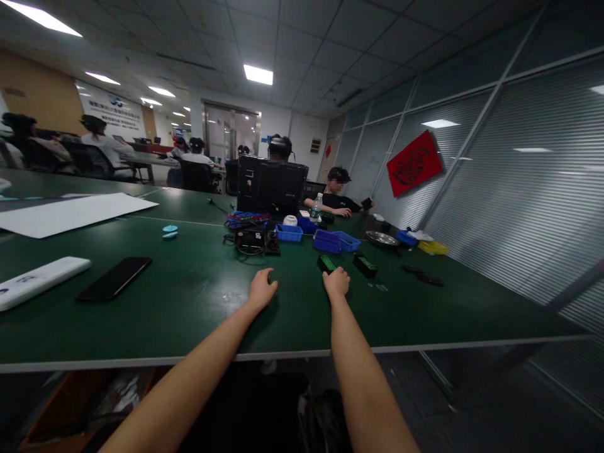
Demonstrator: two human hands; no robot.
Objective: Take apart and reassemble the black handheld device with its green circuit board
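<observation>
My left hand (263,289) rests low over the green tabletop, thumb apart from the curled forefinger, and nothing shows in it. Farther right, my right hand (336,282) is at the near end of a small black box with a green inside (326,263). Its thumb and fingers lie about that end of the box and partly cover it. Just to the right stands a second black box with a green inside (365,265), apart from the hand. Small clear pieces (381,287) lie on the table near this second box.
Behind the hands are a black device with cables (250,240), blue trays (327,241), a bottle (317,206) and a monitor (271,184). A phone (116,279) and a white case (44,281) lie left. A metal dish (382,238) sits right. A person (337,200) sits across.
</observation>
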